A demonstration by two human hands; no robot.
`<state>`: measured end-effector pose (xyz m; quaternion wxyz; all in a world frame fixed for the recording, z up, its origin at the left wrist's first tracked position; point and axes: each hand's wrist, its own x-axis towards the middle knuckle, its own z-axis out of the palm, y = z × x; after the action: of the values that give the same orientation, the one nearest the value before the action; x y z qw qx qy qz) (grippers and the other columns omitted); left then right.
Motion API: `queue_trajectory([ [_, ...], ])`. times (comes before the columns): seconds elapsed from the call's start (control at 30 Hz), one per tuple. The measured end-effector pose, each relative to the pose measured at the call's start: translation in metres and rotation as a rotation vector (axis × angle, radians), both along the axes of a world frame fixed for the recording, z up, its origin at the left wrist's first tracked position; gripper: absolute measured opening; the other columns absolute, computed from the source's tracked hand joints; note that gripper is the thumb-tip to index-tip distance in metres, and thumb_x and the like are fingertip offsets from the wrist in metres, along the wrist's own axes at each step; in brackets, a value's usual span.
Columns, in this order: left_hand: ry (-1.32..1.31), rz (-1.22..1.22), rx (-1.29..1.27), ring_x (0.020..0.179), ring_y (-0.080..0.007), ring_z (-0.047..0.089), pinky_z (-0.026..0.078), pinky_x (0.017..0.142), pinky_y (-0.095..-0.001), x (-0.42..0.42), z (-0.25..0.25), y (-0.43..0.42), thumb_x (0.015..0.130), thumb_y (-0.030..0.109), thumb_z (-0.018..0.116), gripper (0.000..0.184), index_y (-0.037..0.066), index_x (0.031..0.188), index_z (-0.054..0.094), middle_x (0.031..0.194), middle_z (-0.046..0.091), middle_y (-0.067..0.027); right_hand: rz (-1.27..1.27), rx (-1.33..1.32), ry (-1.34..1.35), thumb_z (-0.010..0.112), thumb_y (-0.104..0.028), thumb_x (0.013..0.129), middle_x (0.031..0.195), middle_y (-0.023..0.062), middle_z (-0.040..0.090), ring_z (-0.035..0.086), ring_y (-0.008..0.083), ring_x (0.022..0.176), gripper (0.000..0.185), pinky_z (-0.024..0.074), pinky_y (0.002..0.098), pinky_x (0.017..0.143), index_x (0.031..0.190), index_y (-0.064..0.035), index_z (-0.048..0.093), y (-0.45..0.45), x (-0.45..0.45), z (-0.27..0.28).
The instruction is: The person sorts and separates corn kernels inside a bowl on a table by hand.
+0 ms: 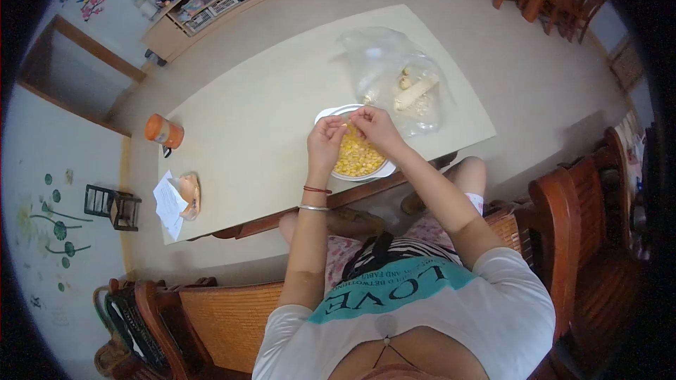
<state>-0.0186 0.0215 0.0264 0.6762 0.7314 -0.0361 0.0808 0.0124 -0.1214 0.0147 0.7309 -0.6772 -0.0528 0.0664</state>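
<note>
A white bowl (pixel 389 169) full of loose yellow corn kernels (pixel 358 157) stands at the near edge of the table. Over its far side, my left hand (pixel 326 142) and my right hand (pixel 374 130) meet with fingertips pinched close together. Whatever sits between the fingers is too small to make out. Just beyond the bowl, to the right, lies a crumpled clear plastic bag (pixel 384 46). A pale stripped corn cob (pixel 417 93) and smaller scraps rest in or on it.
The pale table (pixel 253 112) carries an orange-lidded jar (pixel 164 131), papers (pixel 169 204) and a wrapped packet (pixel 189 193) on the left. A small dark chair (pixel 113 204) stands beyond that end. Wooden seating (pixel 232 320) lies behind me; a TV cabinet (pixel 211 7) is across the room.
</note>
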Motion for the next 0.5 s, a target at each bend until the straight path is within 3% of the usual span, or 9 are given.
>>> queue_trajectory([
  [0.3,0.022,-0.02,0.044,0.079,-0.013,0.062,0.05,0.07,-0.0245,-0.002,0.001,0.003,0.084,0.0,0.058,0.011,-0.003,0.094,0.057,0.086,0.062,-0.0068,0.072,0.015,-0.04,0.054,-0.014,0.086,0.067,0.0027,0.057,0.054,0.0095,0.055,0.014,0.0434,0.0239,0.05,0.083,-0.001,0.056,0.003,0.003,-0.006],
  [0.4,0.024,-0.024,0.048,0.079,-0.0125,0.062,0.05,0.07,-0.0245,-0.003,0.004,0.003,0.084,0.0,0.058,0.009,-0.003,0.092,0.058,0.086,0.063,-0.0069,0.145,-0.018,0.013,0.045,-0.009,0.089,0.069,0.0025,0.055,0.051,0.0083,0.055,0.012,0.0419,0.0219,0.05,0.083,-0.0027,0.052,0.002,0.004,-0.007],
  [0.5,-0.014,-0.029,0.028,0.078,-0.0128,0.062,0.05,0.071,-0.0248,-0.006,0.005,0.003,0.084,-0.001,0.057,0.008,-0.003,0.092,0.058,0.087,0.064,-0.0071,0.147,0.036,0.051,0.049,-0.012,0.086,0.069,0.0043,0.057,0.053,0.0104,0.057,0.013,0.0426,0.0239,0.05,0.08,-0.0019,0.054,0.001,0.004,-0.009],
])
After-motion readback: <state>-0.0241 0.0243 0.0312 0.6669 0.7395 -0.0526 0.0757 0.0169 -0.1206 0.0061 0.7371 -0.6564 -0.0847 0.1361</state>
